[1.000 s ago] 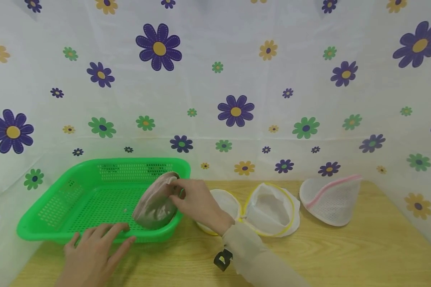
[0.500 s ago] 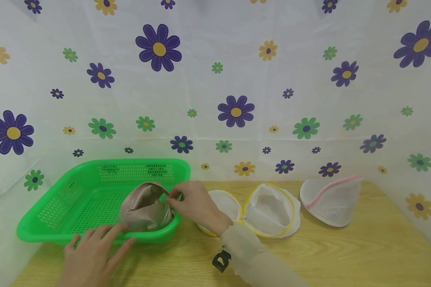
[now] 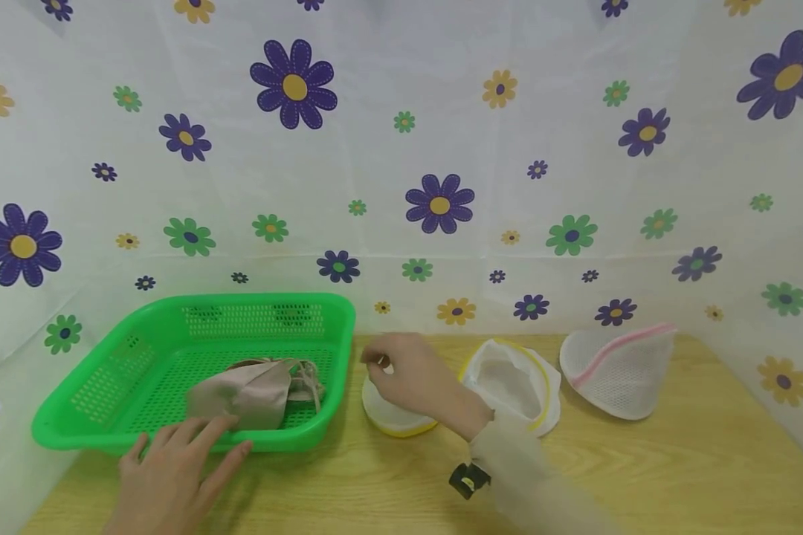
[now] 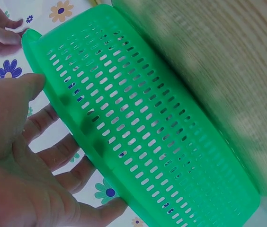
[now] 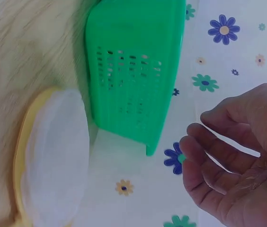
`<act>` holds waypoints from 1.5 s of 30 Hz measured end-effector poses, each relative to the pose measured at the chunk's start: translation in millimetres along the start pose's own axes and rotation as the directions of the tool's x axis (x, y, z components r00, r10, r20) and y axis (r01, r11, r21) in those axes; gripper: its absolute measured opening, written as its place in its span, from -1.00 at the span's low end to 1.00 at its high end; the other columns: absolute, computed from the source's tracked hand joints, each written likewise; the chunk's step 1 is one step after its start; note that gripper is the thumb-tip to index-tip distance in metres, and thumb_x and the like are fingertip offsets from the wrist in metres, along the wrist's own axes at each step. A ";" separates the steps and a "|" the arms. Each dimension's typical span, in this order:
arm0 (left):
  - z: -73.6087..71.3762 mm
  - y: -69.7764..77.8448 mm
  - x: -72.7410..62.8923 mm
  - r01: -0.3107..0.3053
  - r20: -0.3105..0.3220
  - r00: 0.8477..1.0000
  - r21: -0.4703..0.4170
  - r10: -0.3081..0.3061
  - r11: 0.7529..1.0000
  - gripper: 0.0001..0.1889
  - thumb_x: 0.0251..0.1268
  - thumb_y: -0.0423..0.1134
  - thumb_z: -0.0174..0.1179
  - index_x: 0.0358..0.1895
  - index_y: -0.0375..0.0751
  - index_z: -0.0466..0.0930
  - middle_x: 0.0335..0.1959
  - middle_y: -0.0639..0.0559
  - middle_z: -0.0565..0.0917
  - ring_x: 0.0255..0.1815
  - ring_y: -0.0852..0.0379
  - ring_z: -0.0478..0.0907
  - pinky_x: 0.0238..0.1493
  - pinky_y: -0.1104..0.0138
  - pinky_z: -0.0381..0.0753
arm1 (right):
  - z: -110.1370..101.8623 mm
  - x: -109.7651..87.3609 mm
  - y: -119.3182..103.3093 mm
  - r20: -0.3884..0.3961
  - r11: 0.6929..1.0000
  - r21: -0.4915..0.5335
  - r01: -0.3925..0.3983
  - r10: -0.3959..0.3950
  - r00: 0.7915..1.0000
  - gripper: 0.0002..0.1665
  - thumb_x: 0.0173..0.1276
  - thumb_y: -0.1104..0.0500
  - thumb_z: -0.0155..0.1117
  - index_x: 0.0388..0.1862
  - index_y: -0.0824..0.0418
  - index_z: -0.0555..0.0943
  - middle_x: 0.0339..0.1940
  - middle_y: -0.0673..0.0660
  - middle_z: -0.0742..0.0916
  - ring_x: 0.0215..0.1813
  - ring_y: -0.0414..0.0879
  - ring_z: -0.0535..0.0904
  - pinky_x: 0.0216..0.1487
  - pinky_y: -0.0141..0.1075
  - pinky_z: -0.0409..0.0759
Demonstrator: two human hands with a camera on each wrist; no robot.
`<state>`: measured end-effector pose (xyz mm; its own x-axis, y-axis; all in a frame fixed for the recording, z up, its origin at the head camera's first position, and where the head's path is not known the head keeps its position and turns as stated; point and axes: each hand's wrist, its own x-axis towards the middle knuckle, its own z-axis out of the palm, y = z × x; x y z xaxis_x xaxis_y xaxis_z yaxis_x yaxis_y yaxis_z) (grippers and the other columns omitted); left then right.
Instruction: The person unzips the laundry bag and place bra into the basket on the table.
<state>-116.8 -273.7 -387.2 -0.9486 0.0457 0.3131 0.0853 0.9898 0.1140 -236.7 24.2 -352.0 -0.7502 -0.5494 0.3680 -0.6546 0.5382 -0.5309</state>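
Note:
In the head view, a pinkish satin bra (image 3: 247, 394) with thin straps lies in the front right of a green basket (image 3: 87, 371). My left hand (image 3: 174, 468) holds the basket's near rim, its fingers over the edge and the thumb outside. The left wrist view shows fingertip shadows through the plastic. Right of the basket my right hand (image 3: 408, 375) hovers, fingers loosely curled around nothing; the right wrist view shows a gap between thumb and fingers. Beneath and beside it sits a white, yellow-trimmed bra wash bag (image 3: 511, 386), spread open in two halves, partly hidden by the hand.
A white mesh wash bag (image 3: 625, 379) with a pink zip stands farther right. Everything rests on a wooden table (image 3: 696, 461), backed by a white flowered cloth (image 3: 388, 163). A small black device is strapped at the right wrist.
The bra has dropped down into the basket and toppled leftward, let go by my right hand. That hand has moved right, out over the yellow-trimmed bag. My left hand has stayed put.

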 end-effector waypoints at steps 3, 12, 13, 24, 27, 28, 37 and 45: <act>-0.5 0.3 0.9 0.000 0.008 1.000 0.001 0.000 1.000 -0.54 0.43 0.23 0.16 0.19 0.04 0.60 0.16 -0.20 0.68 0.15 -0.44 0.56 0.11 -0.61 0.24 | -17.3 -16.2 5.6 0.032 0.998 -0.048 -0.052 0.053 0.998 -0.80 0.41 0.27 0.21 -0.11 0.21 0.76 -0.12 0.08 0.82 -0.13 -0.07 0.70 -0.06 -0.25 0.66; 0.5 -1.2 0.4 0.002 0.008 1.000 0.001 -0.002 1.000 -0.52 0.44 0.23 0.15 0.21 0.02 0.59 0.19 -0.24 0.66 0.17 -0.46 0.53 0.14 -0.61 0.21 | -57.0 -70.7 29.5 0.077 0.936 -0.335 -0.109 0.142 0.987 -0.85 0.33 0.20 0.37 -0.15 0.16 0.76 -0.22 0.03 0.80 -0.16 -0.07 0.70 -0.17 -0.15 0.68; 0.9 -1.5 0.4 0.001 0.012 1.000 0.003 -0.001 1.000 -0.52 0.45 0.23 0.14 0.21 0.02 0.59 0.19 -0.24 0.66 0.17 -0.47 0.53 0.14 -0.61 0.21 | -58.5 -77.3 32.6 0.079 0.921 -0.371 -0.120 0.160 0.984 -0.85 0.31 0.20 0.40 -0.15 0.16 0.75 -0.22 0.04 0.79 -0.16 -0.06 0.70 -0.19 -0.13 0.68; 2.4 -3.0 0.8 -0.006 0.013 1.000 -0.002 0.006 1.000 -0.52 0.45 0.23 0.14 0.20 0.02 0.59 0.19 -0.24 0.66 0.16 -0.48 0.53 0.12 -0.62 0.22 | -49.2 -125.1 71.4 0.219 0.866 -0.456 -0.206 0.333 0.917 -0.81 0.38 0.07 0.37 -0.17 0.15 0.65 -0.26 0.07 0.71 -0.22 0.02 0.65 -0.21 0.07 0.63; 2.2 -2.1 0.7 -0.013 0.002 1.000 -0.008 0.013 1.000 -0.53 0.44 0.22 0.15 0.19 0.02 0.60 0.18 -0.24 0.66 0.16 -0.48 0.54 0.12 -0.62 0.21 | -46.1 -126.6 83.6 0.238 0.904 -0.410 -0.120 0.233 0.943 -0.88 0.41 0.13 0.33 -0.24 0.17 0.65 -0.33 0.02 0.69 -0.32 -0.09 0.62 -0.27 -0.11 0.63; 2.2 -2.0 0.7 -0.014 -0.004 1.000 -0.011 0.014 1.000 -0.54 0.44 0.22 0.16 0.19 0.02 0.60 0.18 -0.23 0.66 0.16 -0.47 0.54 0.12 -0.62 0.21 | -45.5 -125.6 86.7 0.235 0.909 -0.406 -0.092 0.202 0.951 -0.88 0.40 0.14 0.34 -0.28 0.17 0.64 -0.35 0.01 0.68 -0.35 -0.11 0.59 -0.28 -0.16 0.62; 1.0 -3.4 1.1 -0.006 -0.003 1.000 -0.008 0.006 1.000 -0.54 0.44 0.20 0.16 0.20 0.00 0.60 0.19 -0.24 0.66 0.16 -0.48 0.53 0.14 -0.62 0.19 | -33.0 -99.9 84.2 0.178 0.913 -0.402 -0.070 0.153 0.972 -0.83 0.31 0.16 0.41 -0.40 0.22 0.64 -0.41 0.05 0.61 -0.41 -0.15 0.44 -0.31 -0.23 0.52; 2.3 -1.6 1.5 -0.008 0.007 1.000 -0.004 0.008 1.000 -0.53 0.44 0.23 0.14 0.20 0.02 0.60 0.19 -0.25 0.66 0.16 -0.49 0.53 0.13 -0.63 0.19 | -17.4 -81.2 91.0 0.119 0.913 -0.392 -0.116 0.175 0.977 -0.86 0.34 0.14 0.39 -0.33 0.21 0.69 -0.37 0.07 0.62 -0.33 -0.04 0.49 -0.20 -0.12 0.54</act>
<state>-119.0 -274.9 -389.1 -0.9502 0.0543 0.3070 0.0938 0.9889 0.1153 -236.9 128.9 -416.8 -0.8369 -0.5184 0.1758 -0.5469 0.8054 -0.2285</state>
